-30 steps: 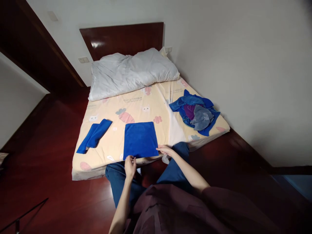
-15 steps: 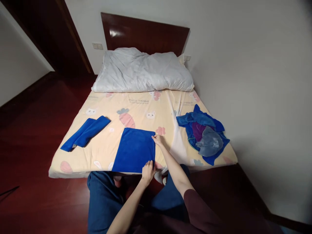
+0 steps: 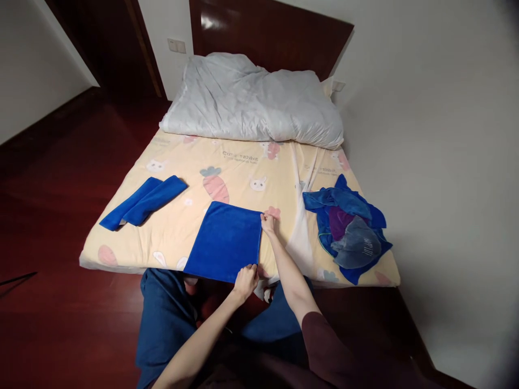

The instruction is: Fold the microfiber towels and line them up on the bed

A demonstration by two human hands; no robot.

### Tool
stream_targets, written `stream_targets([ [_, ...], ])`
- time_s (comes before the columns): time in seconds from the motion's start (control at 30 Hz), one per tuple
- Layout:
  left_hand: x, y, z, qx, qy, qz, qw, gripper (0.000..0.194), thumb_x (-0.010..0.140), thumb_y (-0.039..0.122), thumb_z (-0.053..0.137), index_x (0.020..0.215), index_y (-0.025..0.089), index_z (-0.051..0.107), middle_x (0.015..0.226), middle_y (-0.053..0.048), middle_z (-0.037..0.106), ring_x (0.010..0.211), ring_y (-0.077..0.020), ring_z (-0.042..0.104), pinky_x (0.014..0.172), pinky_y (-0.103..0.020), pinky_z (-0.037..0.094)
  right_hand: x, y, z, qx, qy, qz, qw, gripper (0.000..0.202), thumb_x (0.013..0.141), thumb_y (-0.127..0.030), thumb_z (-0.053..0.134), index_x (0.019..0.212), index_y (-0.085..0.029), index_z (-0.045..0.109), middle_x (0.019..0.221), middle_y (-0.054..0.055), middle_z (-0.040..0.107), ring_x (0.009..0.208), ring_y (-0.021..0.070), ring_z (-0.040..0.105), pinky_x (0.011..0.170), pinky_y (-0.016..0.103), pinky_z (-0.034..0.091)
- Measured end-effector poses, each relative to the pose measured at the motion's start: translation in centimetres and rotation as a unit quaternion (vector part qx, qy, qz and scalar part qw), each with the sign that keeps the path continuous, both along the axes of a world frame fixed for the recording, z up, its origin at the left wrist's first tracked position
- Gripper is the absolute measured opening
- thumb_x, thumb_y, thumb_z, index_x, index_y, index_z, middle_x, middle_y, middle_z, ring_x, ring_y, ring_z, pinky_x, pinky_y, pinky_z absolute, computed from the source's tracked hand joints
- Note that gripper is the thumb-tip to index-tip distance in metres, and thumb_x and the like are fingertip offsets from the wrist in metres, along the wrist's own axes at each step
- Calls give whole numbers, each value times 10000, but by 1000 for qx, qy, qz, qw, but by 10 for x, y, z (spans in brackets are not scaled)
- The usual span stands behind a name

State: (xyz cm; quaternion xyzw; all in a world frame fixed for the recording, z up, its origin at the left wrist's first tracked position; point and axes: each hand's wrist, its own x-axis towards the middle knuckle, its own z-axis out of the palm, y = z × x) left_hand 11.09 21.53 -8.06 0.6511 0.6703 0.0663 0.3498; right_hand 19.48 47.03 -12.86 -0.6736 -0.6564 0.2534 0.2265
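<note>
A blue towel (image 3: pixel 227 240) lies spread flat at the front edge of the bed, its near edge along the mattress edge. My right hand (image 3: pixel 268 222) pinches its far right corner. Lower down, my left hand (image 3: pixel 246 281) has its fingers closed on the near right corner. To the left lie folded blue towels (image 3: pixel 148 200), set at a slant and partly overlapping. On the right side sits a crumpled heap of cloths (image 3: pixel 344 229) in blue, purple and grey; the grey one bears white lettering.
The bed (image 3: pixel 239 162) has a cream sheet with rabbits and carrots. A bunched grey-white quilt (image 3: pixel 251 102) lies across its head, before a dark wooden headboard (image 3: pixel 267 32). A wall (image 3: pixel 438 135) stands close on the right. Dark red floor (image 3: pixel 60 216) extends on the left.
My head view has tilted and shifted a little. My right hand has moved slightly up to the towel's far right corner, and the towel's right edge now looks straighter. Both hands keep their grip.
</note>
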Motion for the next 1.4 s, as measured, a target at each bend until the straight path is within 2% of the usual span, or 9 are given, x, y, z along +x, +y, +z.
stream_targets([
  [0.13, 2, -1, -3, 5, -10, -26, 1000, 224, 1012, 195, 424, 1068, 153, 637, 1075, -141, 696, 980, -242, 693, 834, -315, 482, -3, -2, 4, -10, -29, -21, 999, 296, 946, -257, 468, 692, -188, 603, 698, 100, 662, 702, 245, 612, 718, 336, 481],
  [0.23, -5, -3, -8, 16, -22, -50, 998, 258, 1026, 227, 407, 1062, 160, 653, 1065, -138, 699, 965, -238, 690, 830, -320, 502, -11, -17, 14, 8, -51, -23, 998, 249, 957, -236, 473, 995, -117, 689, 955, 177, 722, 909, 287, 652, 851, 382, 498],
  [0.33, -25, 1, -11, 103, -48, -61, 992, 325, 1043, 247, 359, 1103, 175, 670, 1108, -135, 700, 1053, -239, 668, 907, -345, 517, -23, -54, 26, 97, -97, 53, 989, 397, 999, -284, 475, 1337, -118, 601, 1294, 212, 649, 1213, 307, 578, 1046, 438, 438],
  [0.53, -132, 38, -27, 295, 26, 13, 955, 464, 1011, 264, 405, 1430, 157, 575, 1600, -150, 427, 1506, -325, 348, 1220, -523, 324, -33, -136, 17, 145, -153, 269, 940, 538, 1079, -397, 326, 1572, -203, 415, 1665, 104, 342, 1541, 253, 281, 1232, 449, 272],
  [0.63, -195, 44, -42, 295, 84, 59, 950, 535, 1023, 357, 410, 1513, 164, 504, 1654, -143, 339, 1550, -340, 268, 1247, -557, 270, -18, -135, 5, 129, -182, 257, 940, 590, 1078, -461, 310, 1614, -215, 343, 1696, 86, 267, 1574, 246, 221, 1270, 479, 189],
  [0.73, -229, 39, -51, 294, 122, 66, 946, 585, 1027, 422, 405, 1556, 178, 446, 1671, -137, 297, 1551, -321, 273, 1263, -547, 240, -10, -112, 1, 104, -201, 207, 952, 603, 1077, -466, 285, 1616, -199, 337, 1701, 89, 238, 1579, 243, 215, 1279, 499, 152],
  [0.9, -224, 59, -47, 312, 148, 34, 938, 592, 1031, 404, 364, 1552, 134, 444, 1688, -126, 239, 1580, -309, 169, 1287, -545, 167, -21, -85, 5, 79, -221, 160, 959, 601, 1073, -421, 269, 1608, -160, 353, 1687, 124, 250, 1578, 272, 219, 1274, 547, 120],
  [1.17, -226, 163, -56, 299, 129, 2, 945, 613, 1014, 420, 390, 1549, 124, 441, 1640, -160, 348, 1544, -299, 296, 1265, -545, 243, -28, -77, -8, 111, -199, 104, 968, 620, 1071, -442, 280, 1611, -142, 344, 1700, 111, 207, 1586, 254, 192, 1286, 484, 136],
  [1.4, -226, 171, -57, 305, 99, 33, 947, 631, 1006, 402, 384, 1574, 128, 402, 1642, -191, 337, 1556, -314, 255, 1266, -587, 198, -30, -70, -11, 139, -108, 78, 981, 609, 1025, -413, 420, 1598, -210, 386, 1679, 80, 271, 1575, 260, 235, 1295, 513, 139],
])
